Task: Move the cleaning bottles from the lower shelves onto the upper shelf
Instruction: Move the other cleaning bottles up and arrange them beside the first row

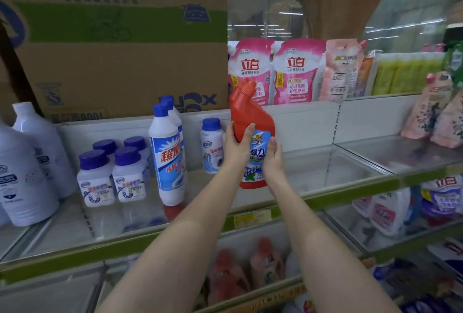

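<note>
1. The red bottle (246,122) is held upright in the air, in front of the upper shelf (350,159), its base at about the level of that shelf's green front edge. Its bent neck and red cap lean toward the right.
2. The left hand (238,143) grips the bottle's shoulder, thumb laid across the front, the other fingers curled round the back and mostly hidden.
3. The right hand (273,159) holds the lower body at the label's right edge, fingers together and wrapped round that side; their tips cannot be seen.
4. Handling, as judged: a stiff plastic body, likely full and moderately heavy, with a glossy label that may slip. The waist below the shoulder looks the soundest hold; the thin neck is a poor one.
5. To the left on the same shelf stand the tall white bottle (167,159), a second one just behind it, a small white jar (212,146) near the back wall and four purple-capped jars (112,174). Large white jugs (27,169) stand at the far left.
6. Open room: the shelf behind and to the right of the red bottle shows bare clear panel up to the pink pouches (433,117) at the far right.
7. Edges to mind: the raised green lip in front, and the white back wall, with pink refill bags (275,72) and a cardboard box (112,36) on the level above it.
</note>
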The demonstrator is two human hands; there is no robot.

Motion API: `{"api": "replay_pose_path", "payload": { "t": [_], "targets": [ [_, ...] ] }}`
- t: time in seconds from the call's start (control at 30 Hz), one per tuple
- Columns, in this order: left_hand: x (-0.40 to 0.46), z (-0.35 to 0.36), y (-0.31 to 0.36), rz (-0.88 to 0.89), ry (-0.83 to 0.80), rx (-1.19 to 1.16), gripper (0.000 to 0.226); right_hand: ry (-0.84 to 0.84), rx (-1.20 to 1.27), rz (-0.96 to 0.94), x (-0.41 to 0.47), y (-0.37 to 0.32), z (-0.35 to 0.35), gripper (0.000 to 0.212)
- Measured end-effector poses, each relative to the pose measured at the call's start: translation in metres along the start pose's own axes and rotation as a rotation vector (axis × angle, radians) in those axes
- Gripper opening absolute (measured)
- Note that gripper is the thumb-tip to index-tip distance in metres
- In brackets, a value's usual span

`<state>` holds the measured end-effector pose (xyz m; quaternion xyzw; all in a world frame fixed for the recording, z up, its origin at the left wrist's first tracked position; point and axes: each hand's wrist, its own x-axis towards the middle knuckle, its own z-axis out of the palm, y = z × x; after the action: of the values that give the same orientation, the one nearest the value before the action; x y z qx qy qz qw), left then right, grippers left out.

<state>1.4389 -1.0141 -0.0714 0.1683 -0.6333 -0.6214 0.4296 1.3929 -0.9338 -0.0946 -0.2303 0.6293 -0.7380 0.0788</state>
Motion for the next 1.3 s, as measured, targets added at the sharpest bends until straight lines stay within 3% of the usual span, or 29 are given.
{"api": "replay_pose_path", "payload": {
  "t": [0.07, 0.13, 0.3, 0.47, 0.9, 1.0, 1.1, 1.17, 1.3],
  "targets": [
    [0.015, 0.006, -0.011, -0.009, 0.067, 0.076, 0.085, -0.022, 0.018, -0.005, 0.011, 0.003, 0.001, 0.044],
    [0.023, 0.009, -0.012, -0.004, 0.086, 0.101, 0.089, -0.009, 0.036, -0.011, 0.023, 0.008, 0.003, 0.039],
    [0.039, 0.017, -0.023, -0.019, 0.161, 0.089, 0.072, -0.006, 0.019, 0.013, 0.048, 0.022, 0.006, 0.044],
    [0.043, 0.023, -0.026, 0.023, 0.252, 0.118, 0.076, 0.034, -0.127, -0.012, 0.064, 0.032, 0.003, 0.058],
    [0.015, 0.026, -0.009, -0.009, 0.231, 0.090, 0.062, -0.057, -0.151, 0.008, 0.051, 0.027, -0.009, 0.078],
    [0.010, 0.023, -0.018, -0.039, 0.277, 0.226, 0.081, -0.060, -0.204, 0.072, 0.040, 0.017, -0.018, 0.063],
    [-0.013, 0.016, -0.014, -0.073, 0.271, 0.316, 0.057, -0.049, -0.336, 0.085, 0.029, 0.012, -0.032, 0.040],
    [-0.031, 0.008, -0.003, -0.101, 0.259, 0.337, 0.039, -0.045, -0.402, 0.075, 0.017, 0.006, -0.038, 0.036],
    [-0.060, -0.011, 0.020, -0.083, 0.186, 0.542, 0.031, -0.052, -0.452, 0.013, -0.006, -0.002, -0.040, 0.032]
  ]
}}
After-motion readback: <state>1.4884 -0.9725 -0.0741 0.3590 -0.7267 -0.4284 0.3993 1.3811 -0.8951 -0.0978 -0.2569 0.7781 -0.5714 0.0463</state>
